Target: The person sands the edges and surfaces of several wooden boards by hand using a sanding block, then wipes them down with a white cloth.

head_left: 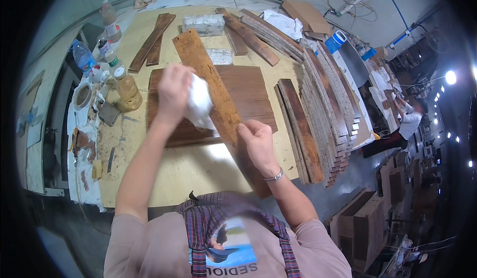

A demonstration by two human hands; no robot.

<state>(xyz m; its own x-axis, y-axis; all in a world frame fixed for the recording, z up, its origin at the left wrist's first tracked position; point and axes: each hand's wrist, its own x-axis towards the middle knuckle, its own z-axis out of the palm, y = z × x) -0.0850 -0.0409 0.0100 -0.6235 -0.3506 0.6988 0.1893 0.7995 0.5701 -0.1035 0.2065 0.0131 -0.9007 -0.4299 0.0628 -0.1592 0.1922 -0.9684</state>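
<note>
My right hand (259, 146), with a metal watch at its wrist, grips the edge of a long brown wooden plank (216, 84), thumb on top. The plank slants from the far middle of the table toward my body and has a small hole near its far end. My left hand (175, 90) is closed around a white cloth (198, 103), slightly blurred, against the plank's left edge. Below them lies a wide panel of dark brown boards (248, 86) on the pale yellow tabletop (198, 173).
Stacked planks (323, 104) line the table's right side. Crossed boards (154, 42) and a wrapped block (203, 25) lie at the back. Bottles, including one of amber liquid (127, 90), stand left. Farther right, a person (410, 121) works at another table.
</note>
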